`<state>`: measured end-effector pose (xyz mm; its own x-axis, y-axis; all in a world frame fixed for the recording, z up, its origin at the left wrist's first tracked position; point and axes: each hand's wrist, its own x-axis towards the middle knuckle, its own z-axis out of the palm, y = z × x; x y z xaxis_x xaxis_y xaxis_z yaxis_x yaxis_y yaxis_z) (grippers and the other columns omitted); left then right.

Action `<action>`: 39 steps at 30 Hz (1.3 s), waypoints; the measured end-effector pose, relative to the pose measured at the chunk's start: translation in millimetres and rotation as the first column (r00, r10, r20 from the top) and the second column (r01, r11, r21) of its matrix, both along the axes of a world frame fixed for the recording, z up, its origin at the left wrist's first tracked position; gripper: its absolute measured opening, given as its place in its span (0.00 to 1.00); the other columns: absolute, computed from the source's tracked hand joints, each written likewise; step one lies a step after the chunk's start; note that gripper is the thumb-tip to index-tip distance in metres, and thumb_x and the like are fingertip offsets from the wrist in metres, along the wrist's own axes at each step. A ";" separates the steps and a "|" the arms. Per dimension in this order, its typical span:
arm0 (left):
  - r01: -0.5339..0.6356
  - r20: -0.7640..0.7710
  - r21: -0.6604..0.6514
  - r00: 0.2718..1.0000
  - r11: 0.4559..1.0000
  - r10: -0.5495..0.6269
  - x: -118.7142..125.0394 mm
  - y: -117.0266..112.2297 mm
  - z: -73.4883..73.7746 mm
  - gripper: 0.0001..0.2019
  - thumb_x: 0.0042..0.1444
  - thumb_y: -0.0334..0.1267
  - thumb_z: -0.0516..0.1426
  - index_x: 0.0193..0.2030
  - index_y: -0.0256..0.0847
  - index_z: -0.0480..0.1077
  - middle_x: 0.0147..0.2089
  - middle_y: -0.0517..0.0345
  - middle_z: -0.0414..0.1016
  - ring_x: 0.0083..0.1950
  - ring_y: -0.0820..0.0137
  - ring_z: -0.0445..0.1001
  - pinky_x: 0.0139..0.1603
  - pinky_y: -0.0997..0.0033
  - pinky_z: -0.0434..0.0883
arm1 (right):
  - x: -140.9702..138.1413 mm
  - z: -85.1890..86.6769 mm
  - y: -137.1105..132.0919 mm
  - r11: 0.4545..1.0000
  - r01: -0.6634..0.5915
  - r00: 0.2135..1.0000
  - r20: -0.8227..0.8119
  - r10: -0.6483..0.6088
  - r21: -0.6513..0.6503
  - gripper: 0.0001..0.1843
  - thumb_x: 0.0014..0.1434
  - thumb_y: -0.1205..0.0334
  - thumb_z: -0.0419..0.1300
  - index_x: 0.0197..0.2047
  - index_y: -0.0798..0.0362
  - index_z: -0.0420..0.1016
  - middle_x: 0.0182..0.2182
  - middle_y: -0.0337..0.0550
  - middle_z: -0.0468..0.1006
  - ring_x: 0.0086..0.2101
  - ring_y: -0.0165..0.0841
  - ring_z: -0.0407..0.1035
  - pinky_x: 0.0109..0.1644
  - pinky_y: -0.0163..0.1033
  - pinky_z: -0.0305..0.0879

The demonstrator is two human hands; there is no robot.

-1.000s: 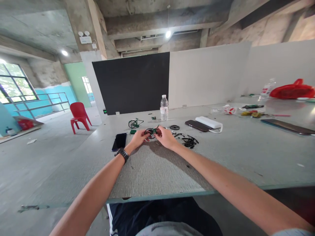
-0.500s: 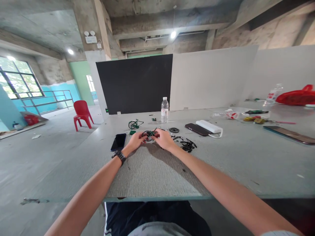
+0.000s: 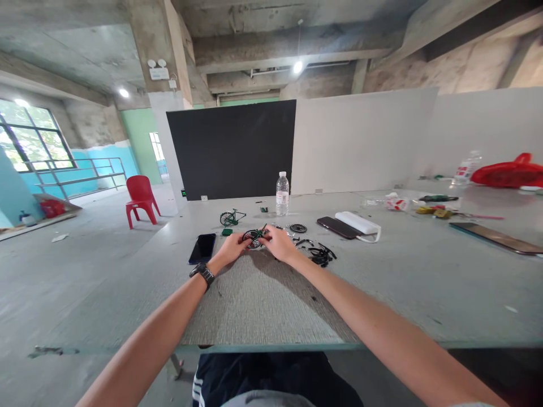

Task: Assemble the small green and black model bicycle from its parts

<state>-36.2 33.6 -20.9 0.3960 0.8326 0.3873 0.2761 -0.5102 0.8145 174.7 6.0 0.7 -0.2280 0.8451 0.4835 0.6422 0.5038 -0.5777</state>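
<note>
Both of my hands meet over the grey table [image 3: 382,282] around a small green model bicycle part with a black wheel [image 3: 253,237]. My left hand [image 3: 231,249], with a black watch on the wrist, pinches the wheel from the left. My right hand [image 3: 278,243] grips the same piece from the right, fingers curled. A finished green toy bicycle [image 3: 231,216] stands just beyond. Loose black parts [image 3: 320,254] lie to the right of my right hand, and a separate black wheel [image 3: 298,228] lies behind them.
A black phone [image 3: 202,249] lies left of my left hand. A water bottle [image 3: 282,194] stands behind. A second phone [image 3: 338,227] and a white power bank [image 3: 358,222] lie to the right. A red bag [image 3: 507,172] and tools sit far right; a red chair [image 3: 141,199] stands on the floor.
My hands have stayed on the wheel piece and shifted slightly with it. The camera has tilted a little, so the scene sits lower in the picture.
</note>
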 end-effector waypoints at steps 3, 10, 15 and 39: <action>0.008 -0.009 0.026 1.000 1.000 -0.008 0.1 0.5 -0.8 0.14 0.61 0.48 0.60 0.35 0.38 0.77 0.34 0.52 0.81 0.34 0.64 0.78 0.37 0.69 0.72 | 0.6 -1.0 0.2 1.000 -0.011 1.000 0.008 0.011 0.006 0.08 0.64 0.65 0.67 0.46 0.50 0.76 0.37 0.47 0.87 0.40 0.43 0.83 0.43 0.43 0.73; 0.014 -0.104 0.076 0.995 0.997 -0.006 -2.5 2.3 -2.4 0.16 0.63 0.50 0.58 0.33 0.39 0.74 0.30 0.54 0.78 0.31 0.64 0.78 0.33 0.70 0.68 | 4.8 -2.4 4.2 1.000 -0.012 0.999 0.049 0.012 0.000 0.10 0.64 0.63 0.67 0.48 0.50 0.75 0.36 0.46 0.87 0.39 0.42 0.83 0.43 0.42 0.72; 0.025 -0.080 0.044 0.997 0.999 -0.021 -1.7 3.9 -2.6 0.18 0.64 0.52 0.58 0.33 0.38 0.75 0.29 0.54 0.79 0.31 0.65 0.77 0.31 0.71 0.67 | 9.8 2.3 4.8 1.000 -0.012 0.997 0.079 0.014 -0.019 0.09 0.64 0.59 0.68 0.46 0.50 0.77 0.38 0.48 0.87 0.40 0.43 0.83 0.43 0.42 0.72; -0.100 0.257 -0.289 0.950 0.952 0.178 3.3 6.7 -2.2 0.11 0.65 0.41 0.62 0.39 0.32 0.74 0.44 0.46 0.83 0.32 0.72 0.80 0.26 0.78 0.72 | 12.7 9.5 6.0 0.999 -0.033 0.832 0.554 0.013 0.027 0.08 0.69 0.56 0.65 0.44 0.50 0.83 0.45 0.49 0.83 0.49 0.43 0.76 0.50 0.41 0.65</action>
<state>-32.9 40.3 -23.1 0.1783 0.9594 0.2183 0.0717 -0.2340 0.9696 187.4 12.0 10.1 -0.4851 0.8219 0.2986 0.8376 0.5348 -0.1114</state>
